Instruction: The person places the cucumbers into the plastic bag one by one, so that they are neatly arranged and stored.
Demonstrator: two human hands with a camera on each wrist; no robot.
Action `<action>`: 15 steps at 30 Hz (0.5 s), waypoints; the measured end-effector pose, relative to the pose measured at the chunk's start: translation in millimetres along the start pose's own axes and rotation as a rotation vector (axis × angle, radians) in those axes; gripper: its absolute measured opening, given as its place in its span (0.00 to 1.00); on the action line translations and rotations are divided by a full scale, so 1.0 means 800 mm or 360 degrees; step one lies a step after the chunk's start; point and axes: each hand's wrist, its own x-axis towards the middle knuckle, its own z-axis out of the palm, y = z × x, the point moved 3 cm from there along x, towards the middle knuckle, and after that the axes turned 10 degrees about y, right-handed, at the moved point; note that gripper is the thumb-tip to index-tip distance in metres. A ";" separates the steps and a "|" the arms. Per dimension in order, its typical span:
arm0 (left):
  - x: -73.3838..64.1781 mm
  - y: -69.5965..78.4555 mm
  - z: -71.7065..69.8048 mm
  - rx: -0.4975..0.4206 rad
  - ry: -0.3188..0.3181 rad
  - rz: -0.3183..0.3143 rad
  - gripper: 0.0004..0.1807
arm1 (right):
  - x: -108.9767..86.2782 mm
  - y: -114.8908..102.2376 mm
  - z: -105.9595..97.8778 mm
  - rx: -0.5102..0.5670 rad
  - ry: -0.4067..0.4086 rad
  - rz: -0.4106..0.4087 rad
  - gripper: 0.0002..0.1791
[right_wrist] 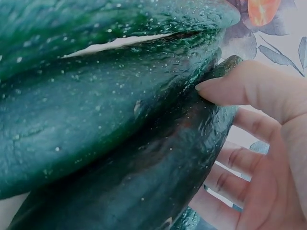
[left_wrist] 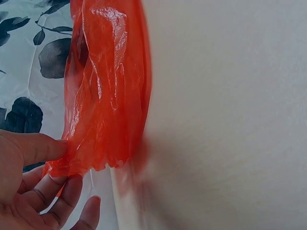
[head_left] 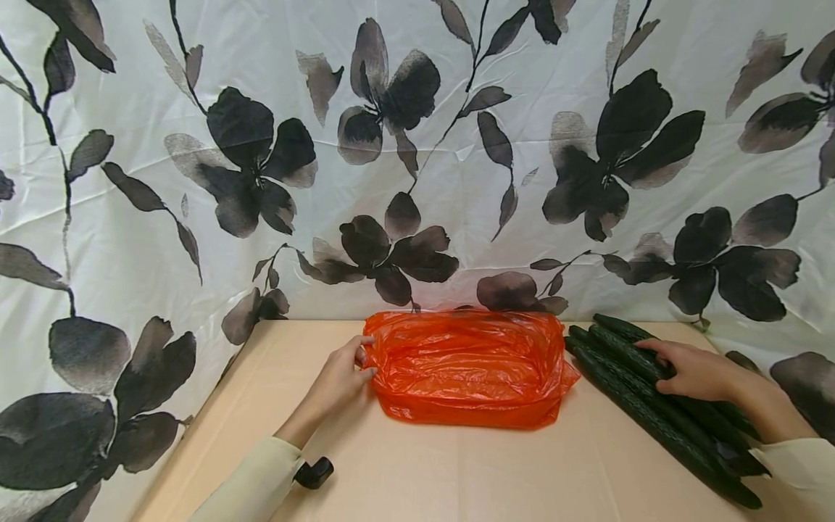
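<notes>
A crinkled red plastic bag (head_left: 466,370) lies flat at the back middle of the table. My left hand (head_left: 346,370) pinches its left edge; in the left wrist view the thumb is on one side of the red film (left_wrist: 108,86) and the fingers are on the other. Several long dark green cucumbers (head_left: 646,395) lie in a slanting pile to the right of the bag. My right hand (head_left: 698,370) grips one cucumber (right_wrist: 158,158) near its far end, thumb on top and fingers behind it. The cucumbers' near ends are partly under the right forearm.
The light wooden-toned tabletop (head_left: 457,471) ends at the back against a white cloth (head_left: 496,167) with dark flower prints. A small black object (head_left: 314,473) shows beside the left sleeve cuff.
</notes>
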 end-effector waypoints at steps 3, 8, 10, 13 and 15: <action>0.000 -0.001 0.001 0.0007 -0.0001 0.0002 0.30 | -0.001 0.003 -0.001 0.0010 0.0017 0.0018 0.41; 0.001 -0.001 0.001 0.0003 -0.0004 -0.0013 0.29 | -0.003 0.004 -0.002 -0.0001 0.0036 0.0026 0.39; 0.001 -0.001 0.002 0.0003 -0.0007 -0.0016 0.29 | -0.005 0.003 -0.003 0.0012 0.0020 0.0012 0.39; 0.001 -0.001 0.002 0.0008 -0.0005 -0.0005 0.29 | -0.006 0.002 -0.003 0.0052 -0.0023 0.0023 0.38; 0.000 -0.001 0.002 0.0003 -0.0005 0.0001 0.29 | -0.006 0.002 -0.003 0.0088 -0.0064 0.0053 0.38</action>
